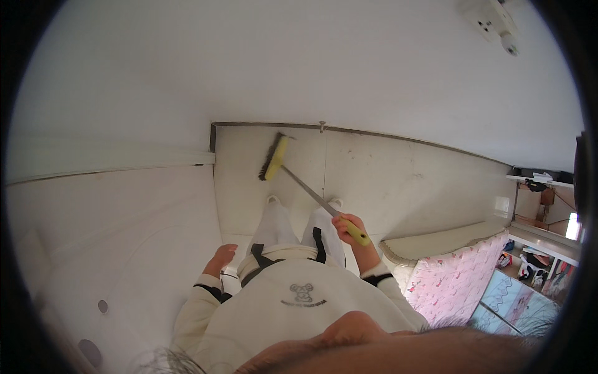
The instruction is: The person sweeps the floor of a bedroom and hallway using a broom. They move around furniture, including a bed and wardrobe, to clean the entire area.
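Observation:
My right hand (348, 228) is wrapped around the yellow-green grip of a broom (309, 189) with a grey shaft. The shaft slants down and away to the left. Its yellow head (278, 160), with dark bristles on the left side, rests on the pale tiled floor (299, 205) near the wall's base. Dark bits of dirt (350, 151) and a wisp of debris (417, 176) lie on the tiles to the right of the head. My left hand (226, 256) hangs beside my left hip, holding nothing, with its fingers loosely extended.
A white wall with a dark skirting strip (402, 136) runs ahead, with a small doorstop (322, 126) at its foot. To the left stands a white door panel (154, 224). On the right are a bed with pink floral bedding (453, 285) and filled shelves (532, 266).

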Motion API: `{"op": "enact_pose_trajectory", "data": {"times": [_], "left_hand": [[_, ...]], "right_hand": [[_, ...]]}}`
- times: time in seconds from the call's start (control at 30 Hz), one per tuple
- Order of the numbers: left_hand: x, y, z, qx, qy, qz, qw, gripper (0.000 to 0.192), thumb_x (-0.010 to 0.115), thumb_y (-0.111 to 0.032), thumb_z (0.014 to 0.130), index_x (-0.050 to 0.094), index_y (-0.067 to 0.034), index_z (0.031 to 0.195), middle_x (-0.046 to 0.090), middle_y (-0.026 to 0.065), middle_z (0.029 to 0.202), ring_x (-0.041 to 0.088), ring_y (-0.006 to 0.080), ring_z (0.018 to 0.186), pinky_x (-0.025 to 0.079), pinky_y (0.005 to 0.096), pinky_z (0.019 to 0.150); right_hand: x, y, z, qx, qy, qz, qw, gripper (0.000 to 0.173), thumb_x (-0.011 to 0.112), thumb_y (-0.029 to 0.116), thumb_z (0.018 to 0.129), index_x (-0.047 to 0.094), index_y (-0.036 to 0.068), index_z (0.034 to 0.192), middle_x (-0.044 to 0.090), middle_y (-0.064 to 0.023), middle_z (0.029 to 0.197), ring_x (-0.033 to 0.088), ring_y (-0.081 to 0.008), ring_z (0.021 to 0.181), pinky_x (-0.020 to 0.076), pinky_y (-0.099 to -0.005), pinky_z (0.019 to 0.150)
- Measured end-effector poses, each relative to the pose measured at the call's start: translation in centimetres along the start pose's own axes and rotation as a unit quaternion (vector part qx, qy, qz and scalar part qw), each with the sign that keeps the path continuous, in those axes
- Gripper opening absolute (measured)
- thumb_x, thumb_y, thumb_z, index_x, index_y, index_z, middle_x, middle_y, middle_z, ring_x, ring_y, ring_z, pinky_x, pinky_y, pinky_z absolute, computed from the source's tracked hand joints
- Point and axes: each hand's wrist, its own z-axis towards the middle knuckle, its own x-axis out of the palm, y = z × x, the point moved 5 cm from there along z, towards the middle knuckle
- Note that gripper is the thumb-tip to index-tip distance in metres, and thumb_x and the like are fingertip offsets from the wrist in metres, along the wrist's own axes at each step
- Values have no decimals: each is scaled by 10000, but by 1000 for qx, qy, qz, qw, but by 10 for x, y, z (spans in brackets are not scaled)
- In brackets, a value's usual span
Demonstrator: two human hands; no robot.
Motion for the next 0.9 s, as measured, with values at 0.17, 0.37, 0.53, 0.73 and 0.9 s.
{"op": "enact_pose_trajectory", "data": {"times": [0.17, 0.37, 0.53, 0.73, 0.9], "left_hand": [[3, -45, 2, -57, -16, -32, 998, 320, 413, -53, 722, 546, -63, 1013, 545, 114, 1035, 498, 246, 979, 389, 295, 847], [63, -139, 18, -37, -9, 107, 994, 289, 436, -124, 742, 545, -59, 1002, 552, 134, 1004, 515, 265, 944, 412, 315, 813], [130, -282, 24, 158, 58, 146, 975, 257, 468, -207, 735, 573, -70, 926, 567, 132, 955, 525, 296, 894, 421, 351, 777], [169, -348, 44, 153, 64, 222, 961, 259, 490, -250, 717, 587, -68, 873, 566, 145, 939, 525, 314, 870, 423, 366, 753], [191, -377, 61, 36, 36, 147, 988, 273, 502, -280, 711, 594, -67, 855, 573, 150, 914, 530, 317, 857, 429, 367, 724]], "right_hand": [[-15, 73, 25, 28, -23, -100, 994, 183, 467, 69, 780, 388, -83, 847, 437, -77, 746, 445, -90, 526, 382, -162, 424], [-60, 213, -55, 12, 89, -1, 996, 195, 460, 65, 780, 395, -101, 862, 437, -70, 732, 455, -91, 533, 386, -150, 425], [-124, 346, -219, -119, 37, 25, 992, 164, 446, 68, 750, 416, -76, 822, 429, -49, 691, 423, -73, 484, 371, -149, 406], [-158, 461, -391, -230, -27, 107, 967, 156, 443, 106, 750, 431, -44, 792, 467, -34, 646, 447, -67, 434, 406, -169, 376], [-152, 538, -450, -347, -75, -5, 935, 143, 454, 119, 768, 449, -25, 771, 497, -46, 656, 488, -76, 476, 430, -171, 392]]}}
